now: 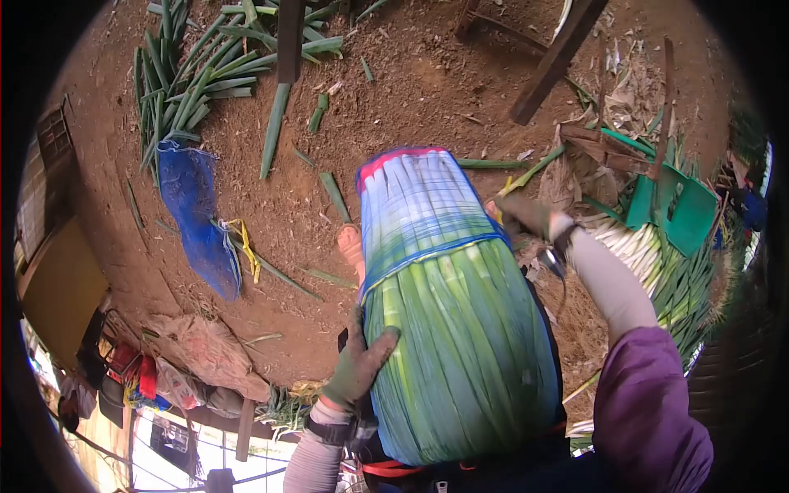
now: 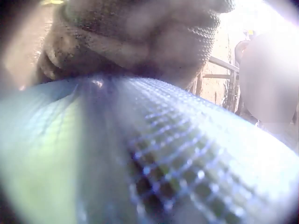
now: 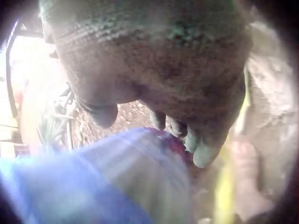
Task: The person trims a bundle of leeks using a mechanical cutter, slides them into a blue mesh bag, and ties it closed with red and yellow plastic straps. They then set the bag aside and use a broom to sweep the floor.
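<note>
A large bundle of leeks in blue netting fills the middle of the head view, white ends away from me and green leaves nearest. A red band edges its far end, and a blue cord crosses its middle. My gloved left hand rests against the bundle's left side, thumb over the leaves; its glove sits right above blue mesh in the left wrist view. My gloved right hand is beside the white end, fingertips near the red edge. A yellow strip runs beside these fingers.
Loose leek leaves and a blue net bag with a yellow tie lie on the dirt floor at left. More leeks and a green plastic piece are at right. Dark posts stand ahead. Bare feet flank the bundle.
</note>
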Action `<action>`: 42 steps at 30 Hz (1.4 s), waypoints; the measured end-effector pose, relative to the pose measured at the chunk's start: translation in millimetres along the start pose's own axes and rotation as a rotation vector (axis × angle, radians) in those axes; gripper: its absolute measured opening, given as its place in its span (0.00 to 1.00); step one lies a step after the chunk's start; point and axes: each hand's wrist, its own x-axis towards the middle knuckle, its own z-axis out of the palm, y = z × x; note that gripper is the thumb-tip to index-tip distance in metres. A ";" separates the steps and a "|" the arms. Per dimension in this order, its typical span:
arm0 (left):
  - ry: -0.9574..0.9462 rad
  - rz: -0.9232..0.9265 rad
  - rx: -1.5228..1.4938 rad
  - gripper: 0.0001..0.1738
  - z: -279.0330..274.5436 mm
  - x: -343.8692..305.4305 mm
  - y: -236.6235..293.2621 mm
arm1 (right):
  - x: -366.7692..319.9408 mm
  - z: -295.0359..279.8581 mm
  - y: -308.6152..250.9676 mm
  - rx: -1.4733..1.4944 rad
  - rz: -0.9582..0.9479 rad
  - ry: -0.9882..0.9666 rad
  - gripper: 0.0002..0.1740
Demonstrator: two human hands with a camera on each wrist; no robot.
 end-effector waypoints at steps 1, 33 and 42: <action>-0.028 -0.043 -0.063 0.54 -1.0 0.8 3.1 | -17.2 13.9 25.5 0.113 0.057 -0.034 0.27; 0.191 0.016 -0.377 0.23 -22.5 20.3 -67.0 | -84.8 63.1 -68.8 -0.344 -0.259 0.176 0.14; 0.395 0.159 -0.384 0.20 -14.7 20.8 -80.0 | -132.3 74.9 -47.8 -1.005 -0.858 0.394 0.14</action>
